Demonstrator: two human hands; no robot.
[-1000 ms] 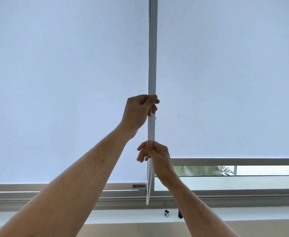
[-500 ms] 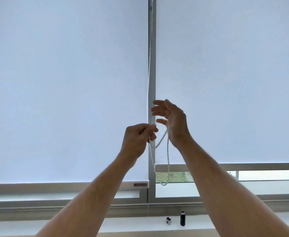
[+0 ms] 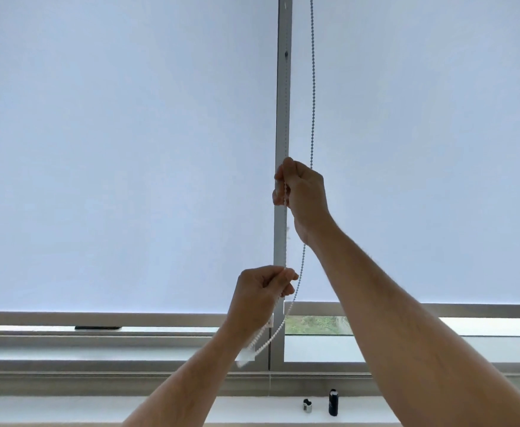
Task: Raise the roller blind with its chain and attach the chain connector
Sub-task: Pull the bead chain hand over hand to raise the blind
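Observation:
Two white roller blinds hang side by side, the left blind point(image 3: 114, 164) and the right blind point(image 3: 422, 149), split by a grey window post point(image 3: 282, 103). A white bead chain point(image 3: 313, 87) drops from the top, passes behind my right hand and loops down to a blurred white piece point(image 3: 245, 355) at its low end. My right hand point(image 3: 303, 195) is closed on the strand in front of the post. Lower down, my left hand point(image 3: 260, 295) pinches the same strand between thumb and fingers.
The blinds' grey bottom bars point(image 3: 98, 318) sit just above the window frame, leaving a low strip of glass point(image 3: 317, 325) with greenery outside. On the white sill stand a small clip-like piece point(image 3: 307, 406) and a black cylinder point(image 3: 333, 402).
My right hand has closed on the chain high up, after being open beside it. My left hand has dropped lower with the chain. The view has shifted left.

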